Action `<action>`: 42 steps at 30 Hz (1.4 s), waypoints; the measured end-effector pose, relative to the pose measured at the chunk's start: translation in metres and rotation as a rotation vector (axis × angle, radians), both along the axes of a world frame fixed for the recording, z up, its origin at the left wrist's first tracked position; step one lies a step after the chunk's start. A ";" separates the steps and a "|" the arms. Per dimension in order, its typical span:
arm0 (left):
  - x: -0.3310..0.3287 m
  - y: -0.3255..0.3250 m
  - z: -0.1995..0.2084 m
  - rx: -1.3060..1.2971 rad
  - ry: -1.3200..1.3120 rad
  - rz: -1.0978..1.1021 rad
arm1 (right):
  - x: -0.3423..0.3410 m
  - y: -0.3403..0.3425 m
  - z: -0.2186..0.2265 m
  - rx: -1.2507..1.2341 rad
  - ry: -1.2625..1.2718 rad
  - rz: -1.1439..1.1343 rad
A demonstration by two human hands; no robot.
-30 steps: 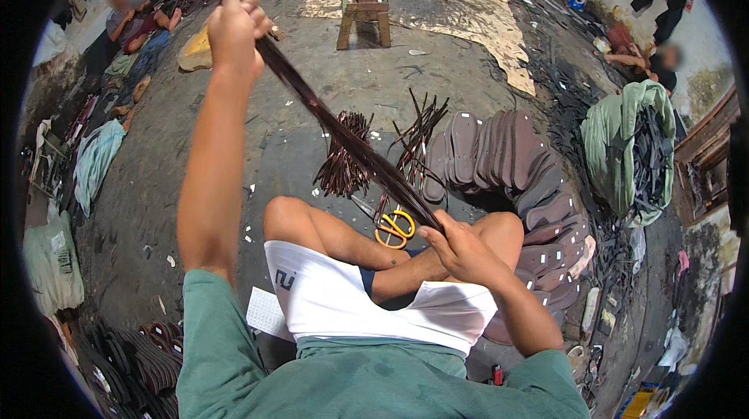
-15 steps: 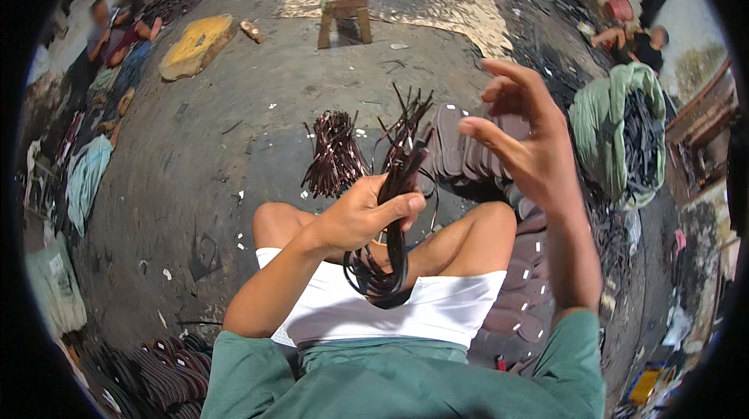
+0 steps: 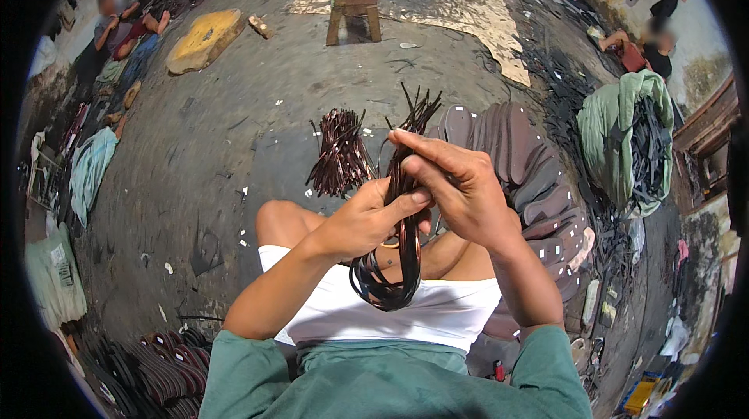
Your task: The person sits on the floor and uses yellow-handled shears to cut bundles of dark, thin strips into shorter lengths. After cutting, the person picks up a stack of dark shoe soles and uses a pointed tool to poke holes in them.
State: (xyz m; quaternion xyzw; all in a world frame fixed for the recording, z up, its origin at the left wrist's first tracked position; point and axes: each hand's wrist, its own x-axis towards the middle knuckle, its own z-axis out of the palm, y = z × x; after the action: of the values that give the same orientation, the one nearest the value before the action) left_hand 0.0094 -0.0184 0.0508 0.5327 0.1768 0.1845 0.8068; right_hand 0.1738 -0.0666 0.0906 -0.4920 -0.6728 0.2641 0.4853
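Note:
A bundle of thin, glossy dark-brown strips (image 3: 396, 288) is bent into a loop over my lap, its loose ends fanning out at the top. My left hand (image 3: 365, 220) is closed round the middle of it, thumb laid across the strips. Just above, my right hand (image 3: 465, 185) presses its fingers and thumb against the upper part, its fingertips close to the loose ends. The far side of both grips is hidden. A second bundle of similar strips (image 3: 340, 152) lies on the floor beyond my left knee.
Rows of brown footwear soles (image 3: 511, 138) lie at my right, with more stacked soles (image 3: 160, 368) at lower left. A green sack of black strips (image 3: 624, 138) stands to the right. Ahead are a wooden stand (image 3: 353, 9) and a yellow-topped block (image 3: 204, 40). Other people sit along the walls.
My right hand has come down and leftward from open in the air and closed on the strip bundle. The loose ends sit closer together. My left hand keeps its hold.

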 end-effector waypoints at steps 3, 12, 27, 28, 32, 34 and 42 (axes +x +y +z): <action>-0.004 0.002 0.003 0.014 -0.020 0.059 | 0.001 0.001 -0.002 -0.074 0.010 0.030; -0.017 0.050 -0.001 0.088 -0.172 0.693 | -0.040 -0.046 -0.109 -0.301 0.550 -0.094; -0.005 -0.011 -0.017 -0.104 -0.266 0.757 | -0.043 -0.026 -0.081 -0.308 0.042 0.185; -0.013 -0.010 -0.015 -0.136 -0.290 0.793 | -0.059 -0.026 -0.094 -0.313 0.366 0.193; -0.025 -0.013 -0.013 -0.123 -0.310 0.875 | -0.068 -0.031 -0.111 -0.449 0.077 0.287; -0.033 -0.010 -0.017 -0.075 -0.332 0.947 | -0.076 -0.034 -0.121 -0.342 0.098 0.291; -0.051 0.008 -0.022 -0.044 -0.359 1.045 | -0.079 -0.012 -0.091 -0.430 0.031 0.274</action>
State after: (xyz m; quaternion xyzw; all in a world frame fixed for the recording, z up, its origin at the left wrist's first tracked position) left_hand -0.0421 -0.0104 0.0291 0.3173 0.2812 0.6446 0.6361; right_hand 0.0946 -0.0791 0.0000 -0.4841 -0.6541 0.4718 0.3394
